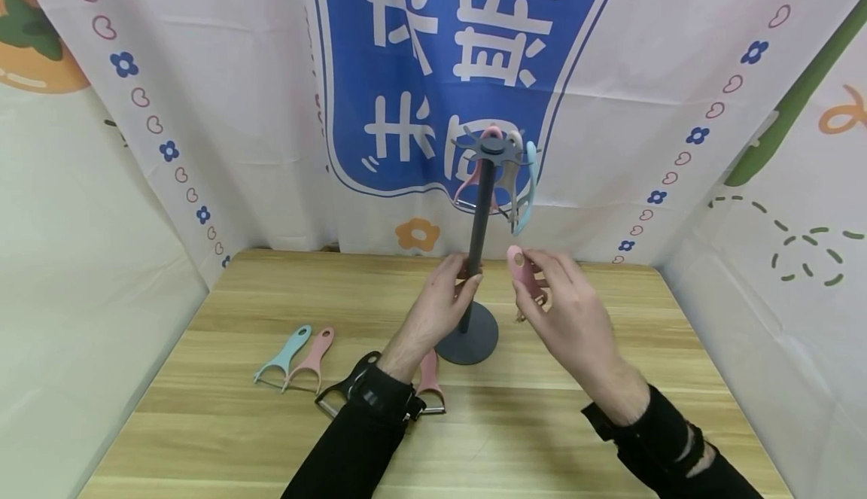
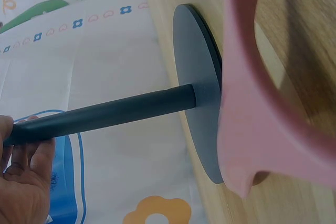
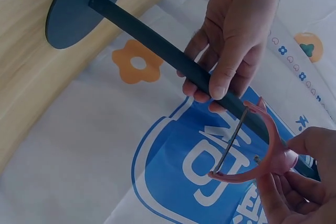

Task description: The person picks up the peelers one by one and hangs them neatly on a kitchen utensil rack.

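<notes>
A dark grey stand (image 1: 480,220) with a round base and a spoked top rises from the table. Around its pole my left hand (image 1: 440,299) curls its fingers, above the base. My right hand (image 1: 572,314) pinches a pink peeler (image 3: 273,156) by its handle, to the right of the pole; its handle hole points up in the head view. The blade spans the peeler's forked end in the right wrist view. From the stand's top hang a pink peeler (image 1: 468,183), a pale grey peeler (image 1: 509,177) and a light blue peeler (image 1: 532,171).
On the table (image 1: 223,386), left of the stand, lie a light blue peeler (image 1: 293,345), a pink peeler (image 1: 317,356) and a black peeler (image 1: 348,384), partly behind the left sleeve. Another pink peeler (image 1: 430,375) lies beside the left wrist. A printed cloth (image 1: 237,108) hangs behind.
</notes>
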Available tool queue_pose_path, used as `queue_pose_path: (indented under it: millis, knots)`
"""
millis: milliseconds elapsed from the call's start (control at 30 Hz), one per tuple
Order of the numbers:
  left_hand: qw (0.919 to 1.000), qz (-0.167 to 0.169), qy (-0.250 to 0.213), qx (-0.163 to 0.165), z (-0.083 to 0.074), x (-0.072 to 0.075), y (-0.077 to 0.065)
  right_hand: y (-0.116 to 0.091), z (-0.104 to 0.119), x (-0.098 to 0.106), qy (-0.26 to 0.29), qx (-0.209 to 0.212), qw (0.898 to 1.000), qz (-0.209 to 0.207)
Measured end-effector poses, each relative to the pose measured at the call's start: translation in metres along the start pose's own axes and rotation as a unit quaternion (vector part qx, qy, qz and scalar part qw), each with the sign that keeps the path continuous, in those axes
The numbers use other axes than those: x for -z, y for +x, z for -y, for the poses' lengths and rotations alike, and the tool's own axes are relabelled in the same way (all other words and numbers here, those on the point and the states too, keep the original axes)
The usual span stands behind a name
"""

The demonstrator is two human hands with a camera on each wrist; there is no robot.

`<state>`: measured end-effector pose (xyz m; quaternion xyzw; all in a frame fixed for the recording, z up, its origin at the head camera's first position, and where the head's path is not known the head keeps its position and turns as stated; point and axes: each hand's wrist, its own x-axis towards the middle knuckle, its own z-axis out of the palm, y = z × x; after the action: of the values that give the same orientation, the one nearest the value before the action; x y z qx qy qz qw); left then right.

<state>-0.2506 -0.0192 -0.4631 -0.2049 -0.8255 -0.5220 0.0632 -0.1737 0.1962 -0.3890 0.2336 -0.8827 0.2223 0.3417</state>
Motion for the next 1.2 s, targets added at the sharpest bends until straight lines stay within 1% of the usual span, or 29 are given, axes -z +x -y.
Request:
queue_pose_path:
  millis: [100, 167, 267, 300, 400, 500, 533, 667, 733, 833, 1067, 1200]
  knots:
    - [1.0000, 0.002, 0.000, 0.002, 0.001, 0.000, 0.000, 0.002, 0.001, 0.004, -0.003, -0.003, 1.000, -0.010]
    - [0.9999, 0.006, -0.010, -0.001, 0.004, 0.000, 0.001, 0.004, 0.002, 0.007, -0.005, -0.004, 1.000, -0.014]
    - [0.9995, 0.012, -0.026, -0.016, 0.013, 0.000, 0.003, 0.006, 0.003, 0.010, -0.003, -0.006, 1.000, -0.021]
    - [0.9990, 0.011, -0.030, -0.033, 0.026, -0.003, 0.006, 0.007, 0.004, 0.011, -0.002, -0.006, 1.000, -0.023]
    - [0.9986, 0.011, -0.033, -0.039, 0.031, -0.004, 0.007, 0.011, 0.005, 0.014, 0.004, -0.006, 0.999, -0.031]
    - [0.9987, 0.008, -0.035, -0.037, 0.027, -0.004, 0.006, 0.015, 0.007, 0.016, 0.014, -0.004, 0.999, -0.040]
    - [0.9992, 0.009, -0.033, -0.023, 0.015, 0.000, 0.003, 0.016, 0.007, 0.016, 0.017, -0.004, 0.999, -0.043]
    - [0.9998, 0.001, -0.014, -0.013, 0.005, -0.001, 0.001, 0.021, 0.010, 0.019, 0.033, -0.009, 0.998, -0.055]
    - [0.9999, 0.000, -0.005, -0.009, 0.002, -0.001, 0.000, 0.023, 0.012, 0.020, 0.043, -0.014, 0.997, -0.061]
    - [1.0000, 0.001, -0.005, -0.008, 0.001, 0.000, 0.000, 0.028, 0.015, 0.022, 0.059, -0.018, 0.996, -0.071]
    - [0.9998, 0.001, -0.008, -0.018, 0.003, 0.001, 0.000, 0.041, 0.021, 0.027, 0.083, -0.026, 0.991, -0.103]
    - [0.9998, 0.003, -0.007, -0.016, 0.003, 0.001, 0.001, 0.047, 0.024, 0.030, 0.101, -0.034, 0.988, -0.115]
